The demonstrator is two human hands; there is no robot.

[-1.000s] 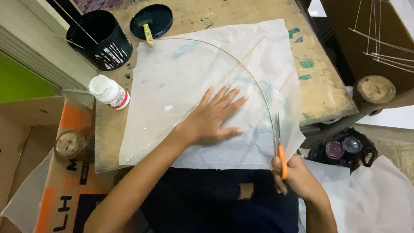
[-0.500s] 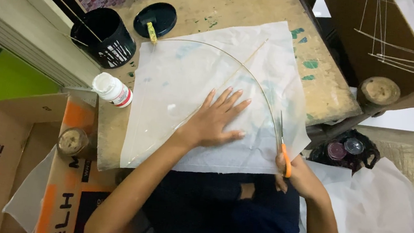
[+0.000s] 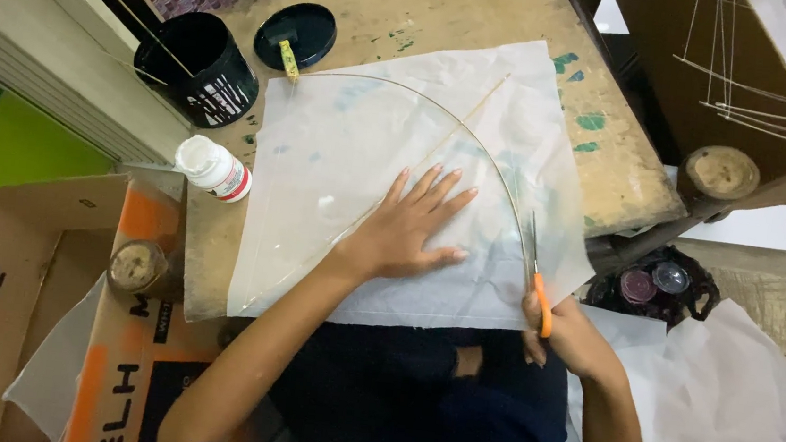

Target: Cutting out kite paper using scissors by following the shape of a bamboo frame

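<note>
Left hand [image 3: 411, 232] pressed flat, fingers spread, on the thin white translucent paper sheet [image 3: 361, 152] lying on the worn wooden counter [image 3: 615, 174]; right hand [image 3: 568, 336] grips orange-handled scissors [image 3: 538, 272] at its right edge; paper likely light, limp, tear-prone, best pinned near the cut.

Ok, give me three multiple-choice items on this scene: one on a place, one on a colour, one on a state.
1. Where is the left hand?
A. flat on the white paper
B. inside the black cup
C. on the cardboard box

2. What colour are the scissors' handles?
A. green
B. orange
C. blue

3. How is the white bottle?
A. upright with its cap off
B. crushed flat
C. lying on its side on the table

Answers: 1 A, the fingers are spread on the sheet. 2 B, orange shows in the right hand. 3 C, it lies sideways by the paper's left edge.
</note>
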